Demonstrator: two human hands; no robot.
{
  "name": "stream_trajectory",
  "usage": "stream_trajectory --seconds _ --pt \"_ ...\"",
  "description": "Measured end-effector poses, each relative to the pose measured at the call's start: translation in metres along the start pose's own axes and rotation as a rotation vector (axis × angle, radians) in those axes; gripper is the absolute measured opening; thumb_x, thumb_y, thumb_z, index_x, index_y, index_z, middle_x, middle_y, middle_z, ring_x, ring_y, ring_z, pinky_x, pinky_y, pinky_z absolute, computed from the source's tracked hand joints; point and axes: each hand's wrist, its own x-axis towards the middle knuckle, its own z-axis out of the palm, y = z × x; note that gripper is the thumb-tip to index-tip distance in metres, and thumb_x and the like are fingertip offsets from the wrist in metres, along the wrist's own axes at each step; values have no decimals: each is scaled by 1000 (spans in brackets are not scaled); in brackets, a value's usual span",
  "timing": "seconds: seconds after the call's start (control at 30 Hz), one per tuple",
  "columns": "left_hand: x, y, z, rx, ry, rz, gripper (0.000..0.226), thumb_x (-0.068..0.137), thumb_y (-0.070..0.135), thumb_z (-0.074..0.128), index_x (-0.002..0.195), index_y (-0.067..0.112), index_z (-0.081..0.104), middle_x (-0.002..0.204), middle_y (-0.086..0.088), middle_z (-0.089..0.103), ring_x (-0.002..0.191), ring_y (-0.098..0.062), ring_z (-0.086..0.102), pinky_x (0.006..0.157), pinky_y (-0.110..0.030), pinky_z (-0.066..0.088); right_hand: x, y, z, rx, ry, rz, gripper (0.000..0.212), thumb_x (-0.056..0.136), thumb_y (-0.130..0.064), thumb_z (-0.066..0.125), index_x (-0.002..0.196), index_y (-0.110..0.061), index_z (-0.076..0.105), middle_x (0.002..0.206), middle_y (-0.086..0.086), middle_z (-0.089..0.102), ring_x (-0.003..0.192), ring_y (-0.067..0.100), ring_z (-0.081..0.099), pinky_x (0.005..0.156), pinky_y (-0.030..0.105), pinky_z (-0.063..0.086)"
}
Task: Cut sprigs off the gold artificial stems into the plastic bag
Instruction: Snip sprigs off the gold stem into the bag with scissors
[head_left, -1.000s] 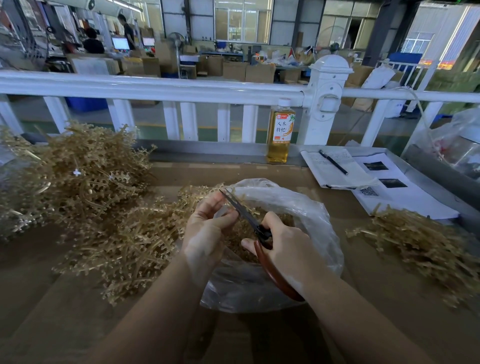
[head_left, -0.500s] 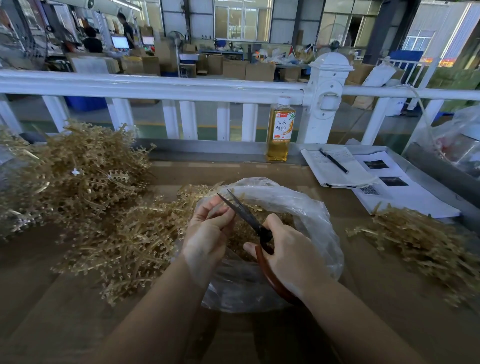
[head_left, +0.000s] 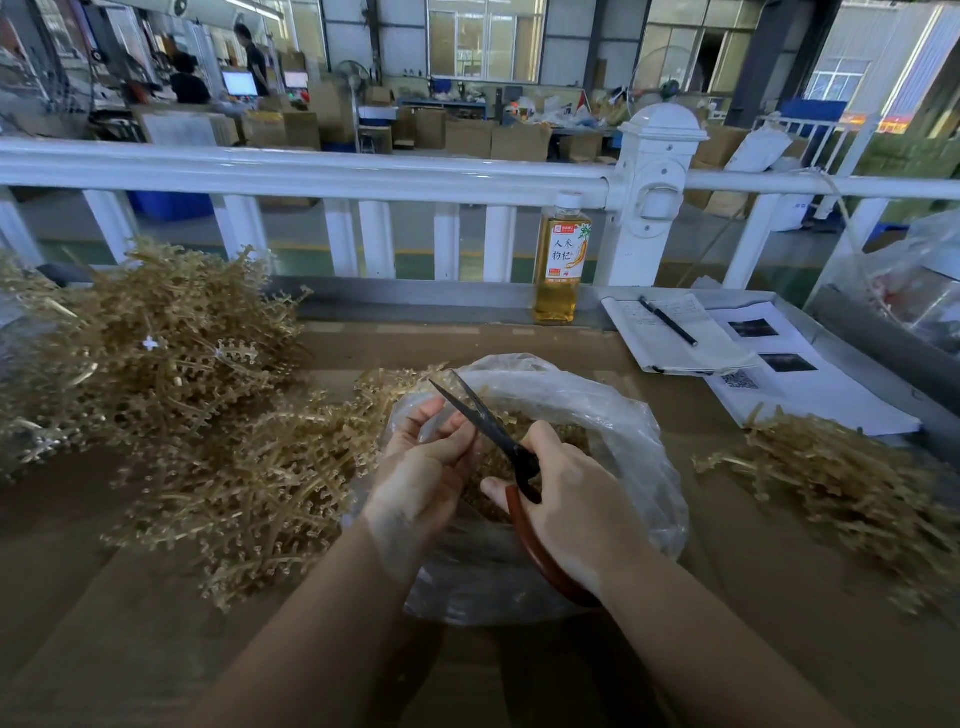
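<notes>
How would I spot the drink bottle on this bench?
Follow the white railing to its thick post. The bottle stands upright just left of the post, at the bench's far edge. It alone holds amber liquid, with a white cap and orange label.

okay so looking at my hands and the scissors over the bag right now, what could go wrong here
The scissors blades sit right against the left hand fingertips, so a snip could nick a finger. What that hand pinches is hidden, so a blind cut may miss. Sprigs cut near the plastic bag rim might fall onto the table instead.
</notes>
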Motion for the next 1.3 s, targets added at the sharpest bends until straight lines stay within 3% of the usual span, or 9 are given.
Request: stream_trajectory --seconds 0.17,0.5,0.63,0.73,0.83,1.1,1.3 --pt "1 0 -3 12 -14 12 45 87 -18 44 119 13 44 88 -11 62 77 -18 61 59 -21 55 -1 1 0 -2 -10 7 32 89 -56 54 97 -29 38 84 -8 55 79 8 54 71 23 47" --pt "0 -1 -3 27 -20 12 33 88 -12 47 109 15 45 85 -8 57 67 -15 59 53 -22 52 -1 2 3 -20 7 2 33 88 -57 55 95 -30 38 82 -9 53 78 9 52 67 22 42" --pt "-1 -1 -2 58 -14 -15 32 90 -11 45 110 14 45 88 -12 60 74 -20 58 68 -29 46 -1 1 4 -38 2 -1 32 88 -57 54 94 -32 35 78 -10 50 75 8 51 60 16 32" --pt "-2 -3 -1 43 40 -14 31 89 -11 47 105 15 47 86 -12 63 76 -22 59 74 -32 46 -1 1 5 -58 16 -3 32 89 -57 54 95 -32 34 82 -9 54 78 9 53 65 19 38" --pt "-2 -4 1 62 69 -11 29 89 -11 49 95 18 48 83 -10 63 72 -20 59 71 -32 46 -1 0 4 -90 39 -10 35 88 -56 56 94 -32 32 79 -9 52 74 10 52 64 20 36" --pt "-1 -6 3 121 115 26 32 88 -12 51 90 20 46 81 -8 62 63 -17 60 56 -27 47 -2 0 5 -189 83 -11 37 88 -54 58 107 -24 45 75 -10 45 68 10 44 59 20 30" --pt "-2 -6 3 125 105 33 31 87 -11 52 95 19 46 83 -8 64 67 -17 63 61 -29 50 -1 0 5 -180 60 -6 35 89 -53 57 104 -25 42 75 -7 48 68 12 46 59 21 32"
